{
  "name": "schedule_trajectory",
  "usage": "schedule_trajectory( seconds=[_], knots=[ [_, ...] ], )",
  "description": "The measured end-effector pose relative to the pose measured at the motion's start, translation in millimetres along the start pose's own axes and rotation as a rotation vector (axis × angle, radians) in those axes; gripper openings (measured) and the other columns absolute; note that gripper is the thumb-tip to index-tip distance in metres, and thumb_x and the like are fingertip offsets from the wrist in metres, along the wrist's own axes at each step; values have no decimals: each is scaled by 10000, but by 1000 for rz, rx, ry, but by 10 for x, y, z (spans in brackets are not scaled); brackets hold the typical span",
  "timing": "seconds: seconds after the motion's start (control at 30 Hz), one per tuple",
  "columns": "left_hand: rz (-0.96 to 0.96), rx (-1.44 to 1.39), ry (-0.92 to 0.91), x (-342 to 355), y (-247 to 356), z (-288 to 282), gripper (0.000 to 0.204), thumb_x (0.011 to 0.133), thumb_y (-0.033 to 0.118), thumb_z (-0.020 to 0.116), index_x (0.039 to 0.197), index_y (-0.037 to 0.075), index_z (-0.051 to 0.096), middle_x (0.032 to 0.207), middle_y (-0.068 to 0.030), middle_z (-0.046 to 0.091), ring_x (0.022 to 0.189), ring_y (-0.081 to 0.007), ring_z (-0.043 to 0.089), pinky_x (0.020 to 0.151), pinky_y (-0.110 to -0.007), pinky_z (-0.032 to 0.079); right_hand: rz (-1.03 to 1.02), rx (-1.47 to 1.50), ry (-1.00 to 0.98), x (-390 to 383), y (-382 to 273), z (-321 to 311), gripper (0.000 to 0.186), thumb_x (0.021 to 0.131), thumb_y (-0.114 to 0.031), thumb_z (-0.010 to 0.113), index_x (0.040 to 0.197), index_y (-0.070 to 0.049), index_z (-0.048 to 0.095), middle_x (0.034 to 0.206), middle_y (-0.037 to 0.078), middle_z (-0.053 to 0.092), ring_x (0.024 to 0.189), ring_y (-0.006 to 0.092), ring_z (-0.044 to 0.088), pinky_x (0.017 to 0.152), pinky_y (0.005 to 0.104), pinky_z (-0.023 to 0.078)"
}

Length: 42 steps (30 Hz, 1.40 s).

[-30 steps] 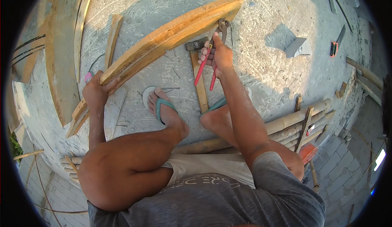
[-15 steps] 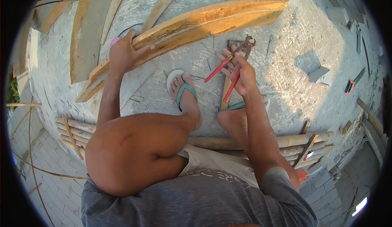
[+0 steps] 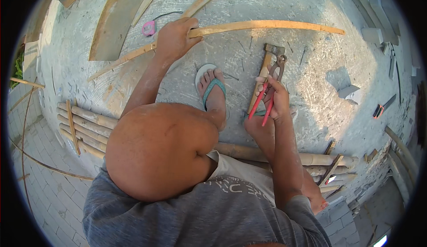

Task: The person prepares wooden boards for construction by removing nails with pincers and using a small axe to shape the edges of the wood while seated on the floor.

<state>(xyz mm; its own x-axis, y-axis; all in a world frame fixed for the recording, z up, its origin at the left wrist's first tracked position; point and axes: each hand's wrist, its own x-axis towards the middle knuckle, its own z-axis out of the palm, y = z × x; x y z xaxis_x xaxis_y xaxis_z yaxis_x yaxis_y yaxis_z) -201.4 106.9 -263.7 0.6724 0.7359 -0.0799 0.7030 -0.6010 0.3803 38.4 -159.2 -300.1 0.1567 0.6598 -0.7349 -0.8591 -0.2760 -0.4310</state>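
Note:
My left hand [image 3: 174,39] is closed around a long, slightly curved wooden board [image 3: 271,24], which stretches across the upper middle with its narrow edge toward me. In my right hand [image 3: 280,102] is a pair of pincers [image 3: 255,105] with red handles and dark metal jaws. The handles are spread apart and the jaws point away from me. Directly beyond the pincers lies a hammer [image 3: 266,64] with a wooden handle, partly covered by my hand. My sandalled left foot [image 3: 210,84] rests on the concrete between both hands.
A pink tape measure [image 3: 149,28] lies beyond my left hand, near a wide plank [image 3: 109,24]. Several loose nails [image 3: 303,55] dot the floor. To the right are a broken grey block [image 3: 349,92] and an orange-handled blade [image 3: 383,106]. Bamboo poles [image 3: 231,151] run along the near edge.
The board has turned from showing its broad face to showing its narrow edge. My right hand has drawn the pincers nearer to me, uncovering more of the hammer.

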Motion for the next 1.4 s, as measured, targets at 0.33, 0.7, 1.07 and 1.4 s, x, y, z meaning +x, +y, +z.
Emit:
schedule_trajectory(
  seconds=[0.33,0.7,1.07,1.4],
  knots=[
    [263,-90,165,-345,563,382,403,702,146,787,1061,82,615,970,-116,634,950,-349,623,775,-465,490,221,-139,77,-559,603,-105,128,973,-134,653,1079,-68,626,764,29,618,609,127,550,528,287,442],
    [-10,179,198,-41,49,90,530,735,315,845,1203,137,671,1090,-63,695,1066,-263,636,939,-431,458,188,-88,88,-455,629,123,147,1010,-172,611,1087,-57,562,781,59,602,620,135,550,540,299,458],
    [31,-77,479,-105,-1110,-313,751,732,426,869,1383,176,592,1402,-82,605,1331,-296,520,1057,-427,450,74,-352,188,-349,532,98,281,1016,-179,622,1253,-34,578,736,16,563,574,96,501,489,252,414],
    [-195,162,94,-602,-1109,-548,536,699,491,874,1077,158,690,892,-115,709,867,-338,686,725,-443,525,105,-326,97,-430,452,31,370,1061,-241,551,1363,-29,519,992,109,677,782,168,642,697,307,574]
  ],
)
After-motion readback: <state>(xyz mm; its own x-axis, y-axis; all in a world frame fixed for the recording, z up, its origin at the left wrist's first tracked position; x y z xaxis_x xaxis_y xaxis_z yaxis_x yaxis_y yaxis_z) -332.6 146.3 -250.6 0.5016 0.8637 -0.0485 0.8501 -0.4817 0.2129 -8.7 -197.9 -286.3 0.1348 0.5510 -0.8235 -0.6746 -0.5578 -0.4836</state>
